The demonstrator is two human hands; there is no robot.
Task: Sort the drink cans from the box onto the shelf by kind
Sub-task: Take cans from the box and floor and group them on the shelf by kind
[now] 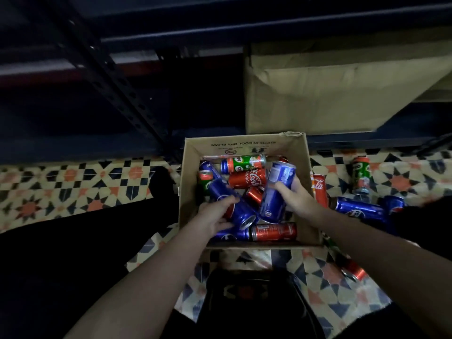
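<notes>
Fingers of the left hand (215, 217) curl around a blue can (232, 204) lying tilted inside the box (311, 192), while the right hand (297, 196) grips a second blue can (277, 192) held nearly upright above the box's middle. Red cans (247, 178) and a green can (243, 163) lie loose in the box. Right of the box, more cans (359, 209) lie on the patterned floor (73, 182), and the dark shelf (137, 101) stands behind the box

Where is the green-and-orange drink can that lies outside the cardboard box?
Head view, right side: the green-and-orange can lies on the patterned floor mat, right of the cardboard box, beyond two blue cans.
</notes>
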